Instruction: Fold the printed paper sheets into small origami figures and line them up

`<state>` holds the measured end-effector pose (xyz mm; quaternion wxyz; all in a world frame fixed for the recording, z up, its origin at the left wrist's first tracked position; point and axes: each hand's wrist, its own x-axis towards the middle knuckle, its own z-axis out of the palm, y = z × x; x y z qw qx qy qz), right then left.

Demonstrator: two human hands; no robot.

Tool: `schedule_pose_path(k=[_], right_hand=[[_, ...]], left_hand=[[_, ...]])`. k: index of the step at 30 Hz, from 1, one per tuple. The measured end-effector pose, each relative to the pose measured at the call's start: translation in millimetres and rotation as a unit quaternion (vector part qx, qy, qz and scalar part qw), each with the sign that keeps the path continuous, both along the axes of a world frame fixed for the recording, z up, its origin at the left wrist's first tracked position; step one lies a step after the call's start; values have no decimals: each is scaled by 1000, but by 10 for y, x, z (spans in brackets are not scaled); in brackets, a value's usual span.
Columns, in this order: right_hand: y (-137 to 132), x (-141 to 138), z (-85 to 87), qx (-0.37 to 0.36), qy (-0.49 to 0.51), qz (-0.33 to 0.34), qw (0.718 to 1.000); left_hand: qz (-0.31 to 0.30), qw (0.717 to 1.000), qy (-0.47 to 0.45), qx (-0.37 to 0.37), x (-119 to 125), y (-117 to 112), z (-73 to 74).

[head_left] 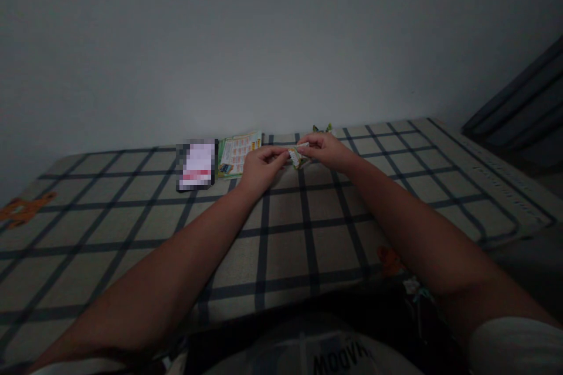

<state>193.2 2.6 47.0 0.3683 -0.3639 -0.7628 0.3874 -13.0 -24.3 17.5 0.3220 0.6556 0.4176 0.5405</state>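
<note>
Both my hands meet near the far side of the checked cloth. My left hand [259,171] pinches the left edge of a small piece of printed paper [296,156], white and green and apparently folded. On its right edge, the thumb and fingers of my right hand [328,151] are closed too. The paper is held up over the cloth, partly covered by my fingertips. Just behind my right hand, a small green leaf-like piece [322,128] sticks out; its lower part is hidden.
Left of my hands lies a green-and-white printed leaflet [240,153]. Beside it is a phone [197,164] with a lit, blurred screen. A blue-striped checked cloth [285,246] spreads under everything, up to a grey wall [281,41]. Dark striped fabric [523,99] hangs at the right.
</note>
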Motion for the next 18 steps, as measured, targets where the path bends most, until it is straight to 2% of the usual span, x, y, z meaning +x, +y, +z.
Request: schedule_pose_path(k=[6, 12, 18], right_hand=[[13, -19, -6, 22, 8, 6, 1000], [31, -13, -48, 65, -15, -26, 997], [21, -25, -69, 110, -28, -41, 993]], left_hand=[[34, 999, 3, 15, 13, -12, 22], [-33, 993, -80, -77, 30, -4, 33], [-25, 994, -71, -75, 23, 14, 18]])
